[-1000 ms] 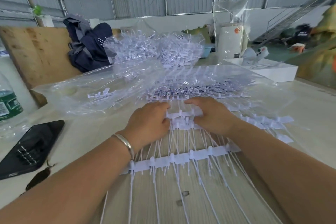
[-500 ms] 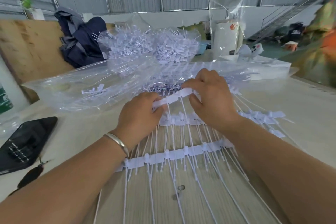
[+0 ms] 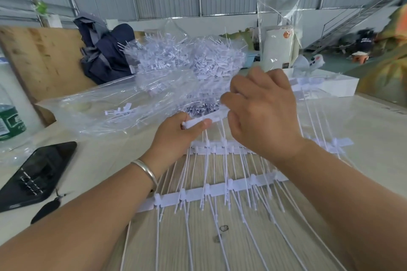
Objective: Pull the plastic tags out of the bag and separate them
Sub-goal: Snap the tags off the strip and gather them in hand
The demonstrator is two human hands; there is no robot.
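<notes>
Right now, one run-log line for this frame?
left hand: pinches tag strip | right hand: grips strip's other end | bag: on table

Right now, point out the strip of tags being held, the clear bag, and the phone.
strip of tags [image 3: 201, 120], head view, on the white bar between the two hands.
clear bag [image 3: 105, 103], head view, on its crinkled top film.
phone [image 3: 37, 174], head view, on its dark back.

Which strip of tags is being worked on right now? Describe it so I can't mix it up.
Start at the clear plastic bag on the table. Just in front of its mouth, the left hand and right hand pinch one white tag strip. It alone is lifted; the other strips lie flat nearer the person.
</notes>
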